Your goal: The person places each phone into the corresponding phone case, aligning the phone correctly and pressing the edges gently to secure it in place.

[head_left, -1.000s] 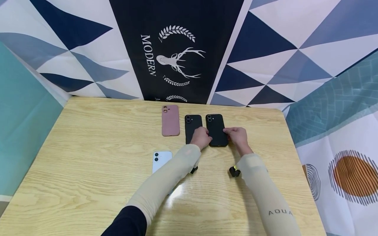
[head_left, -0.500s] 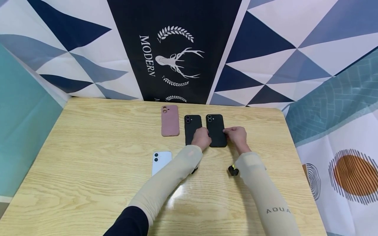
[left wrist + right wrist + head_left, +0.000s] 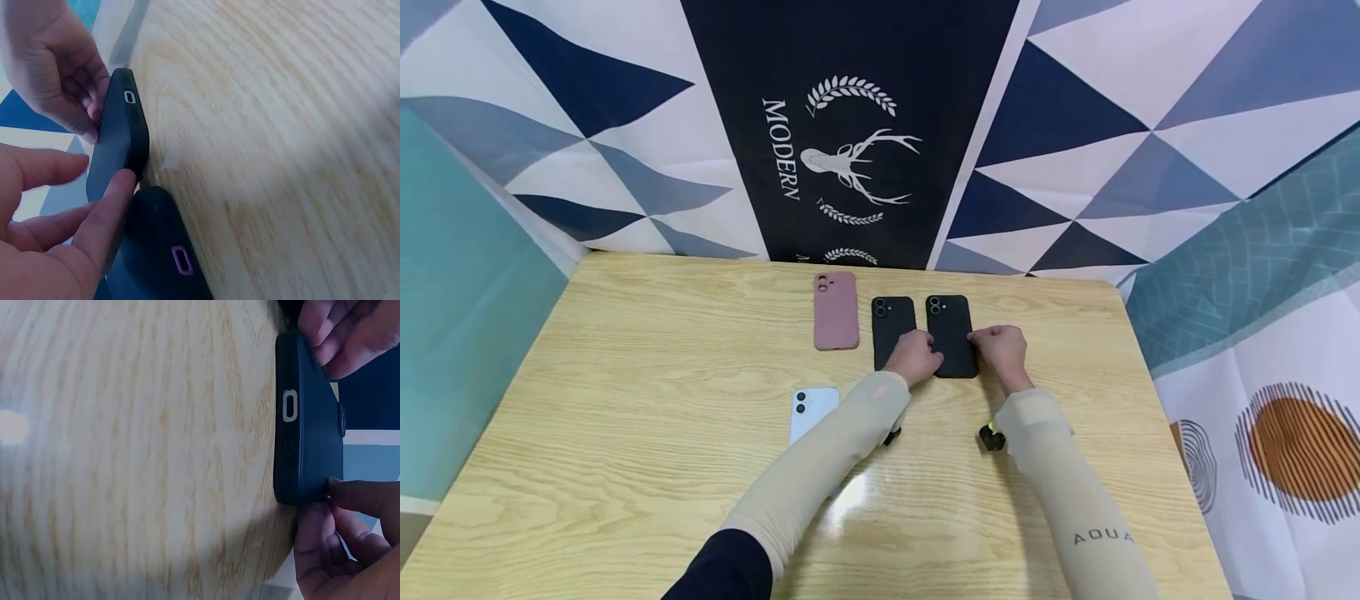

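Two black-cased phones lie side by side toward the back of the table, camera lenses up. My left hand (image 3: 913,357) reaches over the lower part of the left black-cased phone (image 3: 892,323) and holds the near left edge of the right black-cased phone (image 3: 950,325). My right hand (image 3: 1002,350) pinches that phone's right edge, thumb on its back, as the right wrist view shows. The charging port (image 3: 290,405) on its bottom edge faces me. To the left lie a pink phone case (image 3: 836,312) and, nearer, a white phone (image 3: 812,408) partly hidden by my left sleeve.
The wooden table (image 3: 647,375) ends at a patterned cloth backdrop (image 3: 1060,167) behind the phones. A black device (image 3: 992,437) sits at my right wrist.
The right black-cased phone and both hands stay nearly in place, with only small finger shifts. The whole head view has dipped slightly.
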The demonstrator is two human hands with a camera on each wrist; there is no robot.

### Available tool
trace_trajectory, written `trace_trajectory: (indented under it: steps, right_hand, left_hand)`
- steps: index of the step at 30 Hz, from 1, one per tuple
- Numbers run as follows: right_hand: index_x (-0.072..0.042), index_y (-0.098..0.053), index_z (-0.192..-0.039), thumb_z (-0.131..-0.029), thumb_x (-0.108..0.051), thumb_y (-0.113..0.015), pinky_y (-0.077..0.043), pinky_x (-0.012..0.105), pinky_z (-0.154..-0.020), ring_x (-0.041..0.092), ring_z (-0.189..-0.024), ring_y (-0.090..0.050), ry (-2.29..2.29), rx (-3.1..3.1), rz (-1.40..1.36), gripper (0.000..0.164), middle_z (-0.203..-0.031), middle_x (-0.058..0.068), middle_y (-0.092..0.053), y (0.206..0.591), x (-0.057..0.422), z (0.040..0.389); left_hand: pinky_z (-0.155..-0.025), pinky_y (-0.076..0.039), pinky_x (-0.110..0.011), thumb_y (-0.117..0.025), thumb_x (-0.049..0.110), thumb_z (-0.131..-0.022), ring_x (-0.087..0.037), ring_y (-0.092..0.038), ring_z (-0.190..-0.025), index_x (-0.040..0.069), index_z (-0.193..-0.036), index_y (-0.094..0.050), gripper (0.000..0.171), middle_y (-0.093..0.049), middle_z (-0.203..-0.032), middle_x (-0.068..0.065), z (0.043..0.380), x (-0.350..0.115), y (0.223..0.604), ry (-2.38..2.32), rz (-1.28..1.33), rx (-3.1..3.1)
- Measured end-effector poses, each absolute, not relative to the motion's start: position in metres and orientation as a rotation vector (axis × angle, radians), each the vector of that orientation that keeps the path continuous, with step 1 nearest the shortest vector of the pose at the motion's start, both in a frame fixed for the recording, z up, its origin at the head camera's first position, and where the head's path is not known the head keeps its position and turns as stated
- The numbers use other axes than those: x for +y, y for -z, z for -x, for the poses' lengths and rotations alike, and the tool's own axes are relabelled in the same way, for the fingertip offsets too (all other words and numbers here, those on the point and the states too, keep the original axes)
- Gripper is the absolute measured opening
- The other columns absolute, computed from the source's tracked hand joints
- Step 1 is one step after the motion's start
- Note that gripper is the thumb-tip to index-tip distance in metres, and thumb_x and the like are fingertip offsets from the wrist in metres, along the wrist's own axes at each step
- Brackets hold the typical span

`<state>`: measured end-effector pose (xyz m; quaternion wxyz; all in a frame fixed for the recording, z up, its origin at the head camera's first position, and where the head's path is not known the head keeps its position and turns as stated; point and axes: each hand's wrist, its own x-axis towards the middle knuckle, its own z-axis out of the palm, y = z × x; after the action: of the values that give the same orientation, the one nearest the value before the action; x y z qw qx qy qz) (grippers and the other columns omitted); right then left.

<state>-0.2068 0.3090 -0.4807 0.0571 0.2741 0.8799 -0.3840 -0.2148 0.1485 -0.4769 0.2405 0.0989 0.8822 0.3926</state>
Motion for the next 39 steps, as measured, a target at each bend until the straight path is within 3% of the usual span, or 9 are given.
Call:
trace_trajectory:
  steps: [4,7,12,17,27,33,39]
  right_hand:
    - [0.0,-0.071,-0.1,-0.089,-0.024,-0.062,-0.042,0.019,-0.056,0.016,-0.071,-0.058,1.156,2.658,-0.821,0.028,-0.074,0.004,-0.068,0.479,0.31,0.207]
    - [0.0,-0.071,-0.1,-0.088,-0.024,-0.063,-0.042,0.018,-0.055,0.009,-0.063,-0.054,1.153,2.663,-0.801,0.029,-0.066,-0.003,-0.063,0.477,0.31,0.204]
    - [0.002,-0.071,-0.101,-0.088,-0.025,-0.062,-0.045,0.019,-0.059,0.012,-0.064,-0.06,1.168,2.661,-0.778,0.031,-0.081,0.008,-0.07,0.471,0.309,0.197]
    - [0.002,-0.069,-0.105,-0.09,-0.024,-0.059,-0.046,0.018,-0.065,0.021,-0.08,-0.068,1.174,2.643,-0.755,0.032,-0.1,0.016,-0.069,0.466,0.31,0.187]
    - [-0.001,-0.067,-0.103,-0.09,-0.025,-0.06,-0.054,0.028,-0.065,0.013,-0.069,-0.06,1.38,2.561,-0.632,0.029,-0.091,0.007,-0.064,0.45,0.294,0.166]
    - [0.0,-0.066,-0.108,-0.091,-0.025,-0.059,-0.057,0.034,-0.071,0.018,-0.073,-0.063,1.396,2.553,-0.583,0.031,-0.094,0.008,-0.063,0.448,0.279,0.16]
    - [0.0,-0.066,-0.107,-0.091,-0.025,-0.059,-0.057,0.036,-0.072,0.024,-0.077,-0.065,1.414,2.543,-0.536,0.03,-0.094,0.011,-0.065,0.445,0.259,0.152]
  left_hand:
    - [-0.098,-0.047,-0.032,-0.055,0.022,-0.093,-0.02,-0.057,-0.115,0.003,-0.128,-0.055,0.04,-0.062,-0.122,-0.01,0.212,0.144,0.476,-1.146,-0.27,2.364]
    - [-0.098,-0.047,-0.03,-0.055,0.023,-0.093,-0.018,-0.057,-0.114,0.005,-0.127,-0.056,0.038,-0.062,-0.12,-0.008,0.21,0.139,0.474,-1.205,-0.273,2.331]
    - [-0.09,-0.05,-0.028,-0.056,0.022,-0.093,-0.017,-0.06,-0.104,0.006,-0.121,-0.06,0.033,-0.064,-0.112,-0.007,0.207,0.129,0.472,-1.291,-0.311,2.298]
    - [-0.081,-0.051,-0.025,-0.056,0.022,-0.093,-0.016,-0.06,-0.097,0.007,-0.117,-0.062,0.028,-0.064,-0.107,-0.005,0.204,0.114,0.47,-1.341,-0.345,2.288]
    - [-0.077,-0.051,-0.026,-0.057,0.019,-0.093,-0.017,-0.061,-0.091,0.005,-0.11,-0.065,0.024,-0.066,-0.102,-0.007,0.197,0.082,0.466,-1.4,-0.363,2.325]
    - [-0.077,-0.049,-0.027,-0.055,0.021,-0.094,-0.016,-0.058,-0.091,0.006,-0.112,-0.064,0.025,-0.064,-0.105,-0.007,0.197,0.067,0.463,-1.4,-0.327,2.312]
    - [-0.063,-0.046,-0.021,-0.053,0.018,-0.095,-0.017,-0.057,-0.08,0.003,-0.113,-0.061,0.025,-0.063,-0.104,-0.011,0.203,0.052,0.459,-1.456,-0.244,2.281]
